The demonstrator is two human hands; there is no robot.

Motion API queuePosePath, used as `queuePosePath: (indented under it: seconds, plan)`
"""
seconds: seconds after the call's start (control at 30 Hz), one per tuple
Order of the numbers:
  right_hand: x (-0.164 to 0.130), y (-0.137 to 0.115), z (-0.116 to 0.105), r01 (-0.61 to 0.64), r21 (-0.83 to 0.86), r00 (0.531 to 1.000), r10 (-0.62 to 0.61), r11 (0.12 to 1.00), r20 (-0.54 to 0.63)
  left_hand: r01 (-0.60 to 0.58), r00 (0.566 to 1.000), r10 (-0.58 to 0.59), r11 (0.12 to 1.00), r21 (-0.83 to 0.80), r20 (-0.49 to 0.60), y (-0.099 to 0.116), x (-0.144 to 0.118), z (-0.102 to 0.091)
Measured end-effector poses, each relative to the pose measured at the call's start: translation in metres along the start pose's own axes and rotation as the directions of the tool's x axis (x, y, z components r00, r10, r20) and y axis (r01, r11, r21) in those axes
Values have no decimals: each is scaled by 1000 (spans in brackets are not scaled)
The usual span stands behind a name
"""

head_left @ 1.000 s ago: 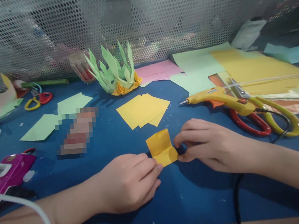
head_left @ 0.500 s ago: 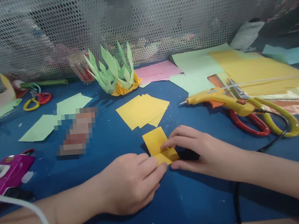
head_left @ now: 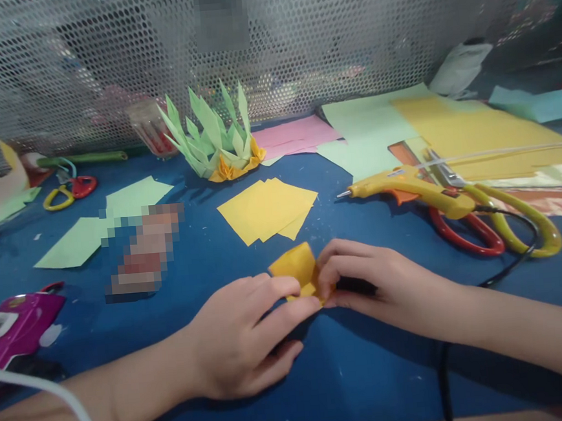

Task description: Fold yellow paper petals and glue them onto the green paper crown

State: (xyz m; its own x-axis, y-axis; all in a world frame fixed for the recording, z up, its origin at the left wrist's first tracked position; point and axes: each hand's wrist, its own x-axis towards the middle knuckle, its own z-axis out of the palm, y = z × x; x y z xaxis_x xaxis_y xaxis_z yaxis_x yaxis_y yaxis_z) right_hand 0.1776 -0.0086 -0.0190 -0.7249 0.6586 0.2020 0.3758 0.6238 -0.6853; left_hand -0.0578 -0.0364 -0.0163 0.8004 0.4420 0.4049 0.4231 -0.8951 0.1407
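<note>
A small piece of yellow paper (head_left: 296,265) lies between my two hands, its far part bent up and curved. My left hand (head_left: 249,336) holds its near left side with thumb and fingers. At the right edge my right hand (head_left: 364,275) pinches the paper, fingertips close to those of the left. The fingers partly hide the folds. Just beyond lies a short stack of yellow paper squares (head_left: 267,210). Farther back stands a folded-paper piece with green pointed leaves and orange-yellow blooms (head_left: 217,137).
A yellow glue gun (head_left: 406,188) lies at right over large scissors (head_left: 544,222), its black cord running to the front edge. Green paper pieces (head_left: 76,243) and a magenta tool (head_left: 21,331) are at left. Large paper sheets (head_left: 479,130) lie back right, before a perforated metal screen (head_left: 297,40).
The yellow paper, flatter before, has its far part bent up and toward me. My right fingers have come down to its right edge, and my left fingers have spread onto it.
</note>
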Motion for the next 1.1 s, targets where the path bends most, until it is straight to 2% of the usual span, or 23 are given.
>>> queuePosePath:
  seconds: [0.13,0.2,0.27,0.37,0.5,0.63,0.73,0.97,1.1]
  plan:
    - [-3,4,-3,223,-188,972,-233,957,-35,98,982,-65,979,179,-180,2,-4,2]
    - [-4,7,-6,293,-307,948,-317,905,-29,155,968,-93,951,267,-232,4,-3,1]
    - [-5,11,-10,320,-391,934,-357,863,-23,193,962,-123,939,284,-245,5,-1,0]
    - [-6,15,-14,286,-428,940,-338,857,-48,192,971,-168,972,138,-167,4,1,-1]
    - [-3,14,-15,203,-367,960,-259,908,-109,204,978,-208,975,-92,-36,0,-1,2]
    - [0,8,-13,123,-286,982,-157,950,-101,201,979,-203,977,-76,-25,-2,-4,5]
    - [0,6,-10,93,-312,983,-137,945,-121,186,982,-188,981,-57,-23,-3,-4,6]
    - [-1,11,-5,120,-403,938,-236,907,-253,108,994,-109,994,-22,-10,-4,1,3]
    - [-2,9,-8,198,-494,934,-316,847,-167,110,994,-110,994,11,3,-3,1,2]
